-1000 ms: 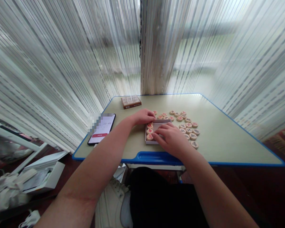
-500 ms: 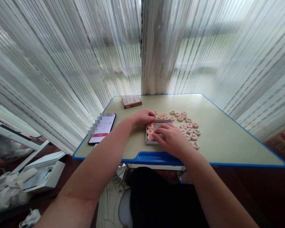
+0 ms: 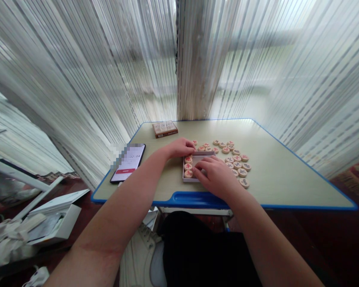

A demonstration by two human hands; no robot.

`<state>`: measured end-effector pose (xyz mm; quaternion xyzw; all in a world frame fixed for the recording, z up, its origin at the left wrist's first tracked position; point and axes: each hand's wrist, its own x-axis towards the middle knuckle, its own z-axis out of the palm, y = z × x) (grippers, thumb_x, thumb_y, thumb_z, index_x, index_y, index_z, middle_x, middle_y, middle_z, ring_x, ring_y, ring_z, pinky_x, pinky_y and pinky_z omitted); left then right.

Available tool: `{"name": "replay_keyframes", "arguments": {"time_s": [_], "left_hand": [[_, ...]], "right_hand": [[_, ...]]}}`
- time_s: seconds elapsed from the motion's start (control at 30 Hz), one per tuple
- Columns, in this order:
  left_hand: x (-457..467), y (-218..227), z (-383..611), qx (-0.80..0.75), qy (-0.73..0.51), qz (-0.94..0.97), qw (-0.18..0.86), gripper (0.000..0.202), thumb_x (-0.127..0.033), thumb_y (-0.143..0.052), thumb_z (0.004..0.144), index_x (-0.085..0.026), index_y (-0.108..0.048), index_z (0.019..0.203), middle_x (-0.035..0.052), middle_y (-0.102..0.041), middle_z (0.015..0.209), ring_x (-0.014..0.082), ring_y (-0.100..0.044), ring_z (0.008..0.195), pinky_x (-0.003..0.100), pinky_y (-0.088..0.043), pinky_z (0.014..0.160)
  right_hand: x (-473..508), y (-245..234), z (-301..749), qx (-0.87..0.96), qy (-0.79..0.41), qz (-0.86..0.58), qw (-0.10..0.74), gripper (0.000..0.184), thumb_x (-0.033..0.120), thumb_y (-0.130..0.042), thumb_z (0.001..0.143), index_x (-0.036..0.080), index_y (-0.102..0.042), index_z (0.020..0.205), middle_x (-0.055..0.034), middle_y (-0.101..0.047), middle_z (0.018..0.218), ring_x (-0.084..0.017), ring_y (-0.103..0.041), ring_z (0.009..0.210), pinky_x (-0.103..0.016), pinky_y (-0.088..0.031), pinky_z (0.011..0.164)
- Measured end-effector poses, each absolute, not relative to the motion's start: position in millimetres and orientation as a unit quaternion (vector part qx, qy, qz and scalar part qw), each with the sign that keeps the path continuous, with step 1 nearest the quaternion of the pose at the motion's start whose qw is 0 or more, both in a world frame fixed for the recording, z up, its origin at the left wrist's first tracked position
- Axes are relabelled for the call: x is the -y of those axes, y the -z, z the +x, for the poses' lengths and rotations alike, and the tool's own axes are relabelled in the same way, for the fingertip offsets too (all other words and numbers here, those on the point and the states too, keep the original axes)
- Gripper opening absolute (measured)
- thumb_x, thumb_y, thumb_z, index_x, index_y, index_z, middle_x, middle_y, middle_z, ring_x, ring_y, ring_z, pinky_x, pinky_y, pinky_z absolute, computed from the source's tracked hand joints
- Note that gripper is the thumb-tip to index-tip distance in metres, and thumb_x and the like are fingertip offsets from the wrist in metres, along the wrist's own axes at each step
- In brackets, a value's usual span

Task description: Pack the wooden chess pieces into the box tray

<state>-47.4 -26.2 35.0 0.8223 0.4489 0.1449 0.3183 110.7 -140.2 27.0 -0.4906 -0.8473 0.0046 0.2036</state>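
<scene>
A shallow white box (image 3: 184,171) rests on the table, with round wooden Chinese chess pieces (image 3: 188,174) marked in red lined up along its left side. At the box's far left corner, my left hand (image 3: 182,147) has its fingers curled closed on the edge; its fingertips are partly hidden. My right hand (image 3: 214,171) reaches over the box from the right, thumb and fingers apart, the thumb close to the nearest red piece. Loose chess pieces (image 3: 237,164), red and dark-marked, lie flat to the right of and behind the box.
A phone (image 3: 128,163) with a timer on its screen lies on the left of the table (image 3: 287,175). A brown patterned box (image 3: 165,128) sits at the back left. Curtains (image 3: 197,59) hang behind the blue table edge. An open white box (image 3: 60,223) is on the floor.
The view has shifted slightly. Both hands stay almost in the same places at the box, and the pieces look unmoved.
</scene>
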Motion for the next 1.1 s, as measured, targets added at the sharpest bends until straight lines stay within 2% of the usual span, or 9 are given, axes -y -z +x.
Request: {"name": "replay_keyframes", "arguments": {"time_s": [0.1, 0.17, 0.5, 1.1], "left_hand": [[27.5, -36.2, -47.1, -0.447, -0.147, 0.82, 0.327, 0.028, -0.029, -0.051, 0.067, -0.01, -0.069, 0.079, 0.0003, -0.062, 0.067, 0.0117, -0.05, 0.064, 0.023, -0.038, 0.061], [28.1, -36.4, -46.6, -0.452, -0.152, 0.814, 0.33, 0.027, -0.028, -0.051, 0.067, -0.01, -0.069, 0.078, 0.0001, -0.062, 0.067, 0.0117, -0.051, 0.065, 0.023, -0.039, 0.062], [28.0, -35.7, -46.8, -0.447, -0.152, 0.817, 0.331, 0.027, -0.028, -0.052, 0.066, -0.011, -0.069, 0.078, -0.0005, -0.062, 0.067, 0.0118, -0.052, 0.065, 0.023, -0.039, 0.063], [27.9, -33.1, -45.8, -0.45, -0.161, 0.816, 0.324, 0.028, -0.03, -0.052, 0.067, -0.011, -0.07, 0.078, 0.001, -0.064, 0.068, 0.0125, -0.053, 0.065, 0.023, -0.039, 0.062]], "right_hand": [[140.0, -24.6, 110.7, 0.84, -0.008, -0.494, 0.226, 0.032, 0.037, -0.044, 0.089, 0.018, -0.062, 0.108, -0.0088, -0.063, 0.106, -0.023, -0.052, 0.1, -0.035, -0.038, 0.088], [139.6, -23.1, 110.9, 0.841, -0.004, -0.493, 0.223, 0.037, 0.04, -0.043, 0.089, 0.018, -0.058, 0.116, -0.0095, -0.061, 0.111, -0.024, -0.051, 0.103, -0.037, -0.038, 0.09], [139.8, -23.7, 111.1, 0.852, -0.012, -0.484, 0.2, 0.035, 0.042, -0.038, 0.091, 0.021, -0.065, 0.098, -0.0077, -0.064, 0.103, -0.022, -0.053, 0.096, -0.036, -0.038, 0.086], [143.2, -28.3, 113.5, 0.84, -0.01, -0.482, 0.249, 0.027, 0.036, -0.043, 0.09, 0.021, -0.066, 0.089, -0.0063, -0.068, 0.094, -0.02, -0.054, 0.091, -0.033, -0.038, 0.084]]}}
